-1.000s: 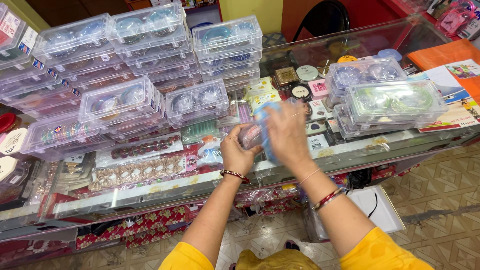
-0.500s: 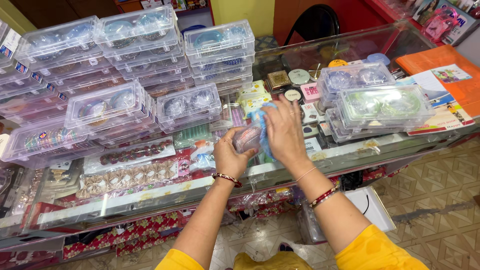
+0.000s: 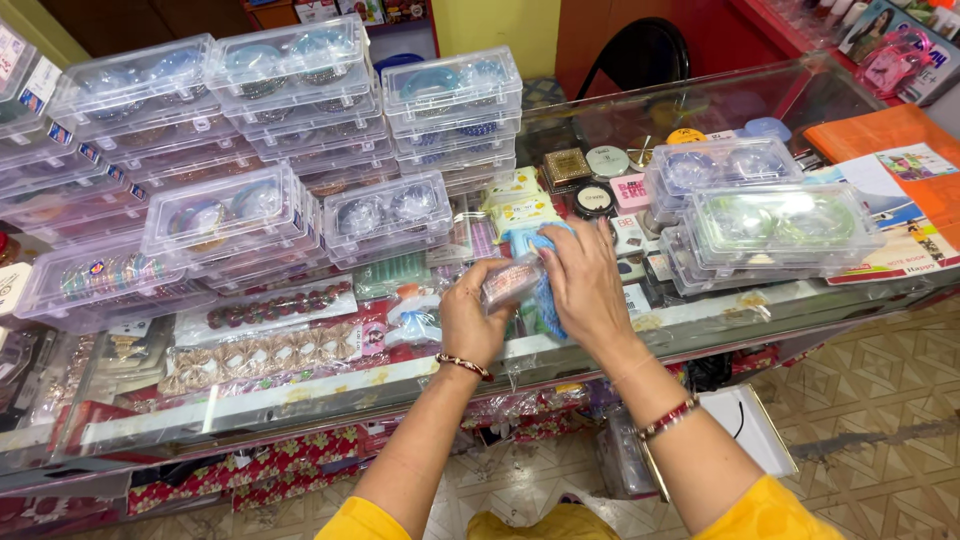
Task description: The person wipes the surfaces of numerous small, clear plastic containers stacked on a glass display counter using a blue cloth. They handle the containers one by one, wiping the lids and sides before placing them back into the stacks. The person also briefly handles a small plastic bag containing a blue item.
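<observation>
A small clear plastic packet with pinkish contents (image 3: 510, 282) sits pinched between both hands above the front edge of the long glass display counter (image 3: 700, 318). Beyond the fingertips rise stacks of clear plastic lidded boxes holding coloured bangles (image 3: 290, 75), spread from far left to the middle of the counter. To the right of the right fingers stands another pile of clear plastic boxes with pale green and white bangles (image 3: 775, 215), and past that, at the far right, lies an orange notebook with a printed cover (image 3: 890, 140). Just left of the left fingers lies a flat clear packet of dark red beads (image 3: 280, 305), with a row of golden lace bows (image 3: 255, 355) nearer the counter's edge. Beyond the right fingertips sit small round and square compact cases (image 3: 590, 180).

The left hand (image 3: 470, 325), a beaded bracelet at its wrist, curls its fingers narrowly around the packet's left end. The right hand (image 3: 590, 285) closes over the packet's right end and presses a crumpled light blue cloth (image 3: 545, 300) against it; the cloth shows under the palm.
</observation>
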